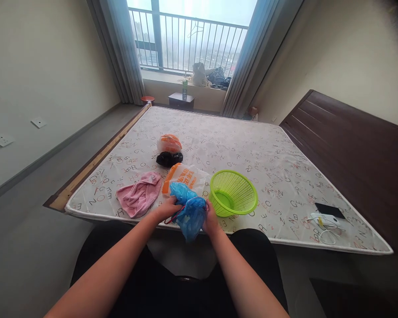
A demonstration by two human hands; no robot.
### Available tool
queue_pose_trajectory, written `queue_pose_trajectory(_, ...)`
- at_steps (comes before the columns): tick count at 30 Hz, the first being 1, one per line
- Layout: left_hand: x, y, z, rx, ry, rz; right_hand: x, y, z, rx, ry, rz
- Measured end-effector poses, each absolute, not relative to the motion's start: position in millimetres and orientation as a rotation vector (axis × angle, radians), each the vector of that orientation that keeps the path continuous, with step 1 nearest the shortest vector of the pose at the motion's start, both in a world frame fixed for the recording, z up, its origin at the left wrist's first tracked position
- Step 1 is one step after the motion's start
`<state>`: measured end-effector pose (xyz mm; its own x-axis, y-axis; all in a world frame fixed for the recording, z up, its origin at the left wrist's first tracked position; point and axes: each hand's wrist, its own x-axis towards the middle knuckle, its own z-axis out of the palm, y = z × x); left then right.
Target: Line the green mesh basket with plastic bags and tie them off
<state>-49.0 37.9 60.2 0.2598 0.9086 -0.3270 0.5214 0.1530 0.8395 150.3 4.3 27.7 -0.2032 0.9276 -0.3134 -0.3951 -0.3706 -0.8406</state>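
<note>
A crumpled blue plastic bag [191, 216] with a thin red drawstring is held between both hands, over the mattress's front edge. My left hand [167, 208] grips its left side, and my right hand [212, 221] is closed on its right side. Just behind lies a white and orange plastic bag [189, 176], spread flat. To the right of the hands stands a green plastic basket [234, 193], upright with nothing visible inside. A pink towel [141, 194] lies crumpled on the left. Farther back are a black plastic bag [169, 159] and an orange and clear bundled bag [170, 143].
The mattress [219, 137] has a printed letter pattern and a wooden frame [96, 159] along its left. On its right lie a black phone [330, 210] and a white device with a cable [325, 220]. A dark headboard [348, 150] rises at right; a nightstand [181, 100] stands beyond.
</note>
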Motion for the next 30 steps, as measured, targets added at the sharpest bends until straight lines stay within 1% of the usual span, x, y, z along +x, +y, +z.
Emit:
queue_pose_trajectory(3,-51,41,52,1.412,1.186,0.618,144,2,19,-0.993,-0.889,1.676)
queue_pose_trajectory(5,-51,43,47,1.397,1.224,0.62,138,0,12,-0.987,-0.966,1.687)
queue_pose_trajectory(8,-52,45,44,1.43,1.326,0.556,131,-3,7,-0.971,-0.939,1.773)
queue_pose_trajectory(14,-53,46,42,1.475,1.339,0.584,135,0,14,-1.036,-0.904,1.755)
queue_pose_trajectory(18,-53,46,35,1.487,1.408,0.554,136,-1,16,-0.973,-0.885,1.795)
queue_pose_trajectory(24,-51,46,30,1.608,1.507,0.451,133,-1,11,-0.947,-0.904,1.784)
queue_pose_trajectory(30,-50,47,31,1.623,1.516,0.384,136,4,-5,-1.075,-0.982,1.702)
